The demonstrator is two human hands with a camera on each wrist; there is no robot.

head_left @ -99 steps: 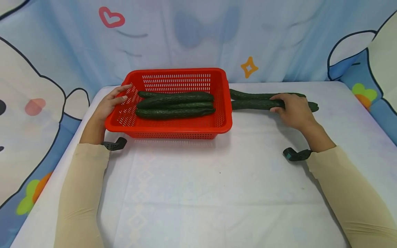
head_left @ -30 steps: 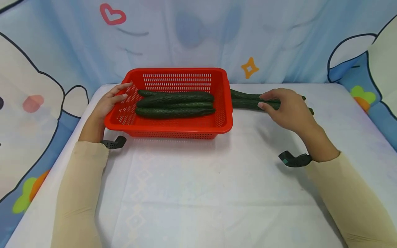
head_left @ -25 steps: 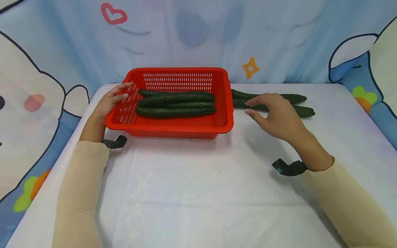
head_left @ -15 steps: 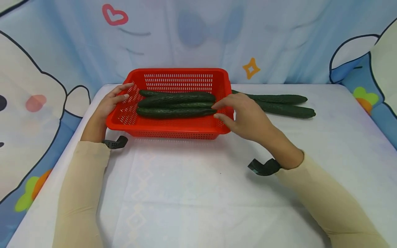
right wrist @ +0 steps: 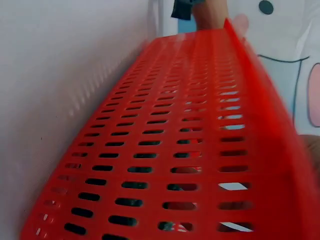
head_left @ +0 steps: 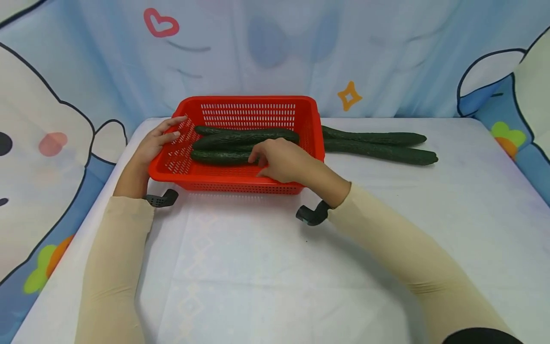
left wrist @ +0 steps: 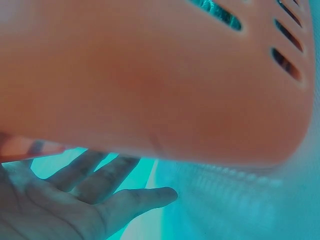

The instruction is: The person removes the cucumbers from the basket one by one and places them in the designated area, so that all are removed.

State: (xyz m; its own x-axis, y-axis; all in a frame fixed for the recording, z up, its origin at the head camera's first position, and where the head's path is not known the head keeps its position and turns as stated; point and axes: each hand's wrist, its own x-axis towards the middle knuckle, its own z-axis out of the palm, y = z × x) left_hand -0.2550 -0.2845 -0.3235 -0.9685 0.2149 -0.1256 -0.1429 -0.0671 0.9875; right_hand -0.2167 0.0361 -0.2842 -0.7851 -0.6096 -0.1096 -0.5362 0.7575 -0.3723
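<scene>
The right hand [head_left: 281, 161] curls loosely over the nearest cucumber [head_left: 219, 157] in the red basket [head_left: 313, 143], grip not plainly closed. Best to wrap it mid-length before lifting. Beyond, the left hand [head_left: 152, 143] rests spread on the basket's far rim, steadying it.

1. A red slotted basket [right wrist: 200, 140] fills most of the view, its wall seen from close by and slightly blurred.
2. Dark green shapes show through its lower slots.
3. Beyond the basket's far end sits a wrist with a dark strap [right wrist: 186, 9].
4. Left of the basket lies a white cloth [right wrist: 65, 65].
</scene>
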